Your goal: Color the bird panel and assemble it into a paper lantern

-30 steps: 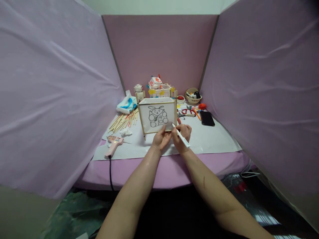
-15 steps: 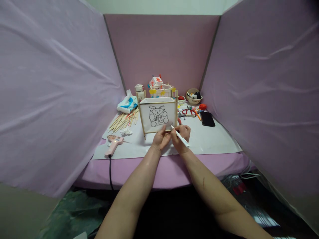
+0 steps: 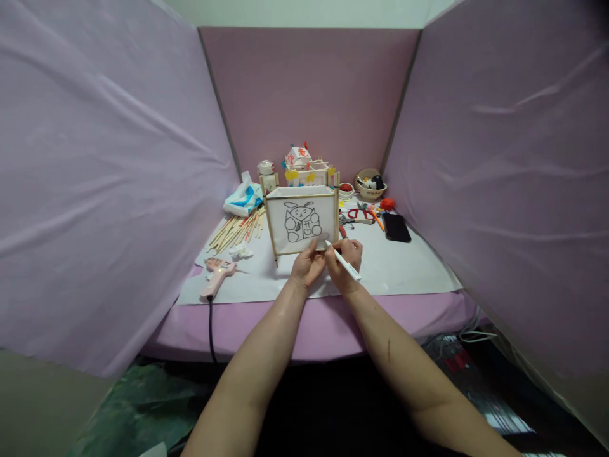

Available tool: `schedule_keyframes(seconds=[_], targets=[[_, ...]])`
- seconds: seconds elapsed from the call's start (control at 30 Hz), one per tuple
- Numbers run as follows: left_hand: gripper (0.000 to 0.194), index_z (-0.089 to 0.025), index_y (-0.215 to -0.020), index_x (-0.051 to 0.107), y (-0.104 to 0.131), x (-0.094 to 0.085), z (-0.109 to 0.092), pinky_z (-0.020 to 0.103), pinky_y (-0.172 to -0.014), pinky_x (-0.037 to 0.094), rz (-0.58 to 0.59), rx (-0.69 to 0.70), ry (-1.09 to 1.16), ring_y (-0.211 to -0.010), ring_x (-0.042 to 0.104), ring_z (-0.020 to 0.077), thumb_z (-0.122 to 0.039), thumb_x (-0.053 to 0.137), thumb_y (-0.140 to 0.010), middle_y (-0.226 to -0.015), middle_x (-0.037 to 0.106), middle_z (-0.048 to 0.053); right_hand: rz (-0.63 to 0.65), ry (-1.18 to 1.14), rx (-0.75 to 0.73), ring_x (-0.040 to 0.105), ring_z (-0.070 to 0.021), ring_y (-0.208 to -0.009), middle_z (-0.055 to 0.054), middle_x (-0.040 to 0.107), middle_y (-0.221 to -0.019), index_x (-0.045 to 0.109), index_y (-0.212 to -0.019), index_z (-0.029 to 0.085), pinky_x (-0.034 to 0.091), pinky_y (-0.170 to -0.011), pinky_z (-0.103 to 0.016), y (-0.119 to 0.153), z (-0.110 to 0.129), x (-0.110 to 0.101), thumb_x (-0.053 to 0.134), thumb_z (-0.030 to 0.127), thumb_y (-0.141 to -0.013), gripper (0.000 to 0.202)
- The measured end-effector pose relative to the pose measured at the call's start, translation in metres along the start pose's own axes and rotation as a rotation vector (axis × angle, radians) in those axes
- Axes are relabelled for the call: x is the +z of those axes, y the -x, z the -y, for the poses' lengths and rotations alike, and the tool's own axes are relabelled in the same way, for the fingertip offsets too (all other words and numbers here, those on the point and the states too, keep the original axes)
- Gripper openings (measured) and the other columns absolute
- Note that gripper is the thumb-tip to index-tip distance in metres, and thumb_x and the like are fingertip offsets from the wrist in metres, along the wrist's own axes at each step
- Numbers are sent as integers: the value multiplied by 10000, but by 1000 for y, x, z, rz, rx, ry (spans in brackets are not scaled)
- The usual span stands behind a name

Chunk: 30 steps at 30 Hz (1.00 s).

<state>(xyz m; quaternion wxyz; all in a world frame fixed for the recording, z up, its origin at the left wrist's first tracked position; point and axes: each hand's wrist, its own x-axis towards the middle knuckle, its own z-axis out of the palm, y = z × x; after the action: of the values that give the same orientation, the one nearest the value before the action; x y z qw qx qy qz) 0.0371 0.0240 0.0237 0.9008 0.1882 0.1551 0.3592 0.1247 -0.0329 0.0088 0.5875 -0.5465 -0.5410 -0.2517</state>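
A box-shaped lantern frame [image 3: 280,222] of thin wooden sticks and white panels stands tilted before me, a rabbit-like figure drawn in black lines on its front. My left hand [image 3: 309,264] grips its lower edge, thumb on the front panel and the fingers beneath or behind. My right hand [image 3: 346,259] is closed around a white marker pen [image 3: 348,268], whose tip is at the panel's lower right, right of the drawing. Whether the tip touches the panel is too small to tell.
A pink glue gun [image 3: 219,273] with a black cord lies left, near wooden sticks [image 3: 236,232] and crumpled tissue [image 3: 241,251]. A black phone [image 3: 396,228], red-handled scissors [image 3: 360,214] and a basket [image 3: 371,192] are right. A decorated lantern [image 3: 298,157] stands behind.
My right hand and the marker have shifted very slightly left. The left hand and the lantern frame look unmoved.
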Motion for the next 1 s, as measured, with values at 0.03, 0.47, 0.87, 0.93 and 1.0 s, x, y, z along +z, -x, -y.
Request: schedule_keyframes(seconds=[0.03, 0.47, 0.87, 0.93, 1.0], targets=[[350, -77, -1136, 655, 0, 0, 0, 281, -995, 518, 1, -1, 0, -876, 728, 166, -274, 374, -1064, -871, 733, 89, 0, 0, -1, 556, -175, -651, 36, 552, -666, 454, -778, 240, 402, -857, -400, 0, 0, 0, 515, 213, -897, 137], [315, -84, -1032, 676, -5, -8, -1, 262, -968, 524, 13, -13, -6, -923, 726, 172, -272, 423, -1049, -859, 730, 90, 10, -16, -37, 538, -174, -659, 35, 550, -686, 458, -787, 237, 397, -874, -392, 0, -1, 1, 523, 202, -905, 139], [345, -78, -953, 689, -5, -10, 0, 254, -1000, 500, 33, -1, -20, -972, 712, 179, -262, 414, -1051, -868, 728, 101, 21, -18, -32, 532, -168, -654, 36, 551, -682, 458, -781, 237, 404, -865, -391, 1, 0, 2, 522, 213, -905, 142], [348, -81, -932, 688, -6, -10, 0, 252, -989, 506, 36, -4, -23, -943, 715, 171, -260, 414, -1052, -856, 727, 96, 27, -24, -32, 534, -169, -655, 36, 550, -680, 458, -779, 236, 405, -865, -393, 1, 0, 2, 523, 214, -903, 141], [356, -83, -906, 685, -6, -11, 0, 252, -973, 514, 39, -9, -28, -911, 717, 166, -267, 417, -1052, -844, 726, 94, 35, -32, -30, 537, -170, -657, 33, 555, -681, 460, -780, 236, 403, -869, -397, 1, 0, 2, 522, 214, -904, 139]])
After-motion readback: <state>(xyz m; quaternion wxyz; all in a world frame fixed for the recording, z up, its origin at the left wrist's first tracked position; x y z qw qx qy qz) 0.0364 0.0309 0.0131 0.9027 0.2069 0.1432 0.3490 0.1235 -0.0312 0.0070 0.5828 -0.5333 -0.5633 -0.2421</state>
